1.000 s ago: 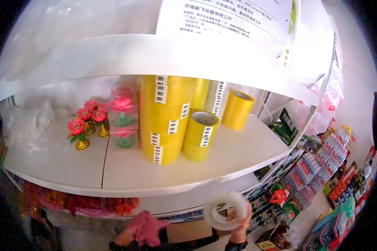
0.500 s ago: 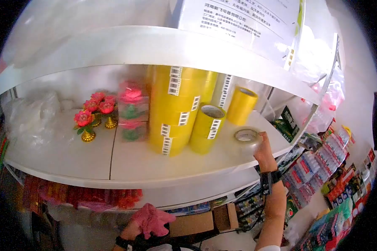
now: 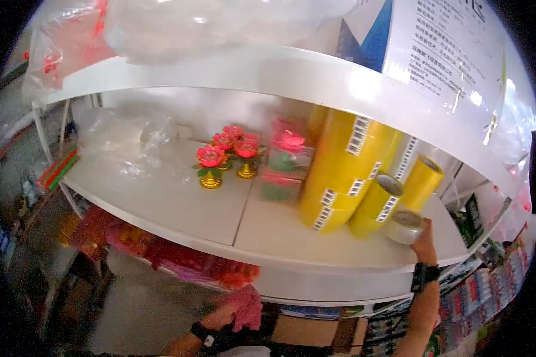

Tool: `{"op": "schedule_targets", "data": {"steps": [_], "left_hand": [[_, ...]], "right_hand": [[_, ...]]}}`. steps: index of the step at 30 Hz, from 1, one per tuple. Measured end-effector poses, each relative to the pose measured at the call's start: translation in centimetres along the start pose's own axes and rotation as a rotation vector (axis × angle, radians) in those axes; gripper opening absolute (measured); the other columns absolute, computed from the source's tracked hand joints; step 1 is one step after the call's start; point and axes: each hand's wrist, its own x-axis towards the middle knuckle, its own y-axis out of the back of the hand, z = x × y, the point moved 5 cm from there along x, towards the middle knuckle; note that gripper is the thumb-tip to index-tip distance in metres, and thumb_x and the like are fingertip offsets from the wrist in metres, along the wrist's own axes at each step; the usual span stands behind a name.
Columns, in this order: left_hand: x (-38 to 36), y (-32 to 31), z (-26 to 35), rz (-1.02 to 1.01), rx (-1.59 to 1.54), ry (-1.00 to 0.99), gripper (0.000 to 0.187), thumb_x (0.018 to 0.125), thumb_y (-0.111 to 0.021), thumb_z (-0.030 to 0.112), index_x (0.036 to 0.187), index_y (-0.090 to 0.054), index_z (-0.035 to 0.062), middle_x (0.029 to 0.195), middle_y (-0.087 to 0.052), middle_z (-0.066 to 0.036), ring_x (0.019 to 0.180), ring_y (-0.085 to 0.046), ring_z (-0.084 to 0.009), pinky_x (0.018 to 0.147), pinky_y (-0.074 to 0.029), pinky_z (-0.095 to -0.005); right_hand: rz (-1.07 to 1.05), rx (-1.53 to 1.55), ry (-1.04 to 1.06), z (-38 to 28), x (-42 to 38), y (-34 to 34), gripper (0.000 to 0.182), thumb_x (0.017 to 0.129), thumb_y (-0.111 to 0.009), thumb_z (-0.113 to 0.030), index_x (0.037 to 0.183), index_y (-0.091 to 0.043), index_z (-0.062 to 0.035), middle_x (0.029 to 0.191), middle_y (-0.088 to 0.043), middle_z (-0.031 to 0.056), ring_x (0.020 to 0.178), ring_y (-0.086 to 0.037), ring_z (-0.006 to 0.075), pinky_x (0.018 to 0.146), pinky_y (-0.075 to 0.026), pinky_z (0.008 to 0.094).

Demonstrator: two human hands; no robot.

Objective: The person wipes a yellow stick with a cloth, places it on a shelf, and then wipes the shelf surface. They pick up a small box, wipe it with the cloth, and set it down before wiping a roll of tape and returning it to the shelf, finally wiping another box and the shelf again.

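Observation:
In the head view, my right hand (image 3: 424, 243) grips the side of a roll of clear tape (image 3: 405, 229) at the right of the white shelf (image 3: 178, 205). The roll is close beside a short stack of yellow tape (image 3: 369, 213). Behind it stands another yellow tape roll (image 3: 424, 178), and a tall stack of yellow tape (image 3: 327, 199) with barcode labels rises to the left. Below the shelf's front edge, my left hand (image 3: 221, 315) is closed around a crumpled pink cloth (image 3: 247, 306).
Pink lotus ornaments (image 3: 211, 160) on gold stands and boxed lotus flowers (image 3: 283, 163) share the shelf with a clear plastic bag (image 3: 128, 140). An upper shelf (image 3: 232, 74) hangs low over them, carrying a large printed box (image 3: 446, 65). Red packaged goods (image 3: 161, 244) lie underneath.
My view has swung left, so the shelf's contents appear farther right. The clear tape roll has come closer to the short yellow stack, still in my right hand. My left hand keeps the cloth.

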Motion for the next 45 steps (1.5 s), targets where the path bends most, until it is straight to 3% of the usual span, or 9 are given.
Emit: {"op": "schedule_targets", "data": {"steps": [9,13,22,31,34,38,42,44,45], "left_hand": [[-1.1,0.4,-0.5,0.248,-0.062,0.348,0.036,0.085,-0.039,0.033,0.099,-0.049,0.0022,0.081,-0.057,-0.007,0.061,-0.056,-0.0129,0.047,-0.044,-0.0212],[-0.8,1.1,-0.9,0.249,0.416,0.155,0.042,0.084,-0.036,0.042,0.093,-0.053,0.0045,0.083,-0.058,-0.007,0.056,-0.056,-0.0111,0.035,-0.035,-0.0168],[-4.4,8.5,-7.2,0.286,0.12,0.312,0.038,0.08,-0.042,0.03,0.108,-0.042,0.0031,0.09,-0.058,-0.011,0.063,-0.057,-0.015,0.043,-0.041,-0.0197],[-9.2,4.0,22.2,0.851,1.449,-0.091,0.033,0.079,-0.042,0.028,0.102,-0.048,0.006,0.086,-0.058,-0.007,0.066,-0.054,-0.0158,0.058,-0.045,-0.0263],[-5.3,-0.1,29.1,0.944,1.113,-0.253,0.024,0.081,-0.045,0.024,0.087,-0.054,0.0028,0.071,-0.057,-0.003,0.064,-0.051,-0.0118,0.057,-0.043,-0.0262],[0.7,-0.4,30.9,0.674,1.528,-0.372,0.016,0.079,-0.044,0.016,0.085,-0.05,0.0021,0.077,-0.052,-0.009,0.071,-0.051,-0.019,0.061,-0.042,-0.0293],[7.9,-2.4,22.8,-0.094,2.122,-0.551,0.011,0.071,-0.046,0.01,0.078,-0.05,0.0026,0.075,-0.051,-0.01,0.066,-0.05,-0.0235,0.059,-0.042,-0.0313],[10.5,-4.8,20.0,-0.371,2.54,0.378,0.009,0.074,-0.045,0.01,0.077,-0.051,0.0029,0.078,-0.052,-0.009,0.061,-0.05,-0.0228,0.056,-0.042,-0.0358],[10.8,-4.5,18.8,-0.35,2.484,0.402,0.01,0.074,-0.045,0.01,0.078,-0.051,0.0025,0.079,-0.053,-0.01,0.062,-0.051,-0.0229,0.057,-0.042,-0.0356]], "right_hand": [[-0.101,-0.09,-0.033,10.9,-1.4,3.1,0.035,0.083,-0.039,-0.013,0.115,-0.035,0.001,0.11,-0.044,0.009,0.1,-0.043,0.0199,0.09,-0.033,0.0299],[0.12,0.019,-0.11,14.0,-2.0,3.6,0.036,0.084,-0.039,-0.015,0.116,-0.035,-0.0004,0.111,-0.044,0.0086,0.102,-0.043,0.019,0.089,-0.032,0.0287],[0.635,0.503,-0.286,17.4,-4.7,6.3,0.038,0.085,-0.04,-0.02,0.119,-0.035,-0.0036,0.112,-0.043,0.0076,0.105,-0.041,0.0171,0.089,-0.031,0.0259],[0.567,0.323,-0.159,-2.4,-9.0,4.7,0.039,0.081,-0.045,-0.014,0.117,-0.037,-0.0034,0.111,-0.045,0.0113,0.098,-0.047,0.0215,0.087,-0.035,0.0328],[0.561,0.352,-0.156,-8.1,-8.1,2.2,0.031,0.076,-0.048,-0.007,0.107,-0.042,-0.0037,0.099,-0.046,0.0079,0.088,-0.05,0.0182,0.079,-0.039,0.0298],[0.397,0.44,-0.078,-11.0,-6.8,-0.7,0.026,0.073,-0.051,-0.007,0.098,-0.043,-0.0051,0.09,-0.047,0.0058,0.076,-0.049,0.0153,0.069,-0.04,0.0276],[0.288,0.466,-0.077,-13.2,-6.6,-4.0,0.022,0.076,-0.051,-0.01,0.096,-0.042,-0.0051,0.087,-0.047,0.0047,0.075,-0.049,0.0151,0.069,-0.04,0.0276],[0.225,0.398,-0.028,-13.8,-6.9,-5.1,0.019,0.076,-0.049,-0.008,0.094,-0.042,-0.0039,0.085,-0.046,0.0052,0.076,-0.049,0.0162,0.071,-0.04,0.0281],[0.213,0.344,0.001,-14.3,-7.3,-5.3,0.018,0.075,-0.049,-0.005,0.092,-0.043,-0.0037,0.084,-0.046,0.0057,0.077,-0.049,0.0164,0.072,-0.04,0.0283]]}}
